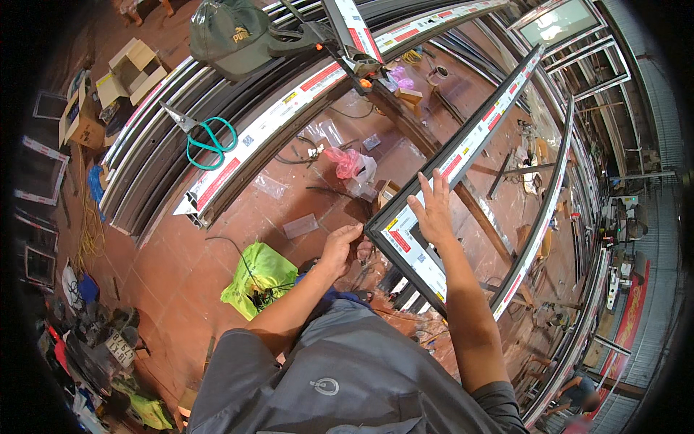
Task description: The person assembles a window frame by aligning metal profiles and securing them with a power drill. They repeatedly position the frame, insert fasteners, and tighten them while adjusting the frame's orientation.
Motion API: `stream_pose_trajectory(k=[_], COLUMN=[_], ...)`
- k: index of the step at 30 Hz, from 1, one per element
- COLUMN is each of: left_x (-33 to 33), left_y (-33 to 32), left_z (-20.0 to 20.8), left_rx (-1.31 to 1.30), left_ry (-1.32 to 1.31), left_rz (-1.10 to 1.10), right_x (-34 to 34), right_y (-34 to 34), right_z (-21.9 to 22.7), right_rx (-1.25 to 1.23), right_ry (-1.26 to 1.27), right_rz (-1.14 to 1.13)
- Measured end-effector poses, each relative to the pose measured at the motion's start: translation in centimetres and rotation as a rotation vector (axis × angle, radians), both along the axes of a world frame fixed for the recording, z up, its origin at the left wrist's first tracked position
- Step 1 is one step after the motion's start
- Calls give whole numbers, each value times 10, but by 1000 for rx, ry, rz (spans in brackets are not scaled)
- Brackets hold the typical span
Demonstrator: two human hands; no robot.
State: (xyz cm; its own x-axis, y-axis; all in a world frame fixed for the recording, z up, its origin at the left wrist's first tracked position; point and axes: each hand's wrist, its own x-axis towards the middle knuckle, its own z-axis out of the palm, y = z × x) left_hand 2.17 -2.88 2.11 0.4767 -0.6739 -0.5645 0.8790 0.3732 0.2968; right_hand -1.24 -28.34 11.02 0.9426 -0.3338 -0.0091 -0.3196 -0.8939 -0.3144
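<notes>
Reddish tiled floor (188, 253) underlies a dark, film-taped angular frame (470, 148), right hand (434, 213) splayed across it, left hand (340, 251) curled at its corner, grip unclear.

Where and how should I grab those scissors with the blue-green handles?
Take the scissors by their teal finger loops, coming from the lower right. The loops stick out that way, while the blades point away to the upper left, so fingers should stay clear of them.

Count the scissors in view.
1: teal-handled scissors, lying on the long bars, ahead and to the left of the left hand. Others could be hidden in the floor clutter.
</notes>
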Motion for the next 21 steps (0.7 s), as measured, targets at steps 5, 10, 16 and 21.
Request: stream_pose_trajectory(k=[5, 10, 16, 21], left_x=[13, 9, 9, 4], left_y=[2, 5, 1, -4], left_z=[12, 23, 15, 8], left_rx=[145, 330, 455, 664], left_ry=[-179, -372, -636, -839], left_rz=[-117, -136, -141, -176], right_x=[-8, 2, 1, 3], right_y=[-6, 4, 5, 3], right_z=[-4, 4, -7, -9], right_rx=[11, 4, -3, 70], right_ry=[-10, 48, -45, -71], right_rz=[-9, -30, -32, -66])
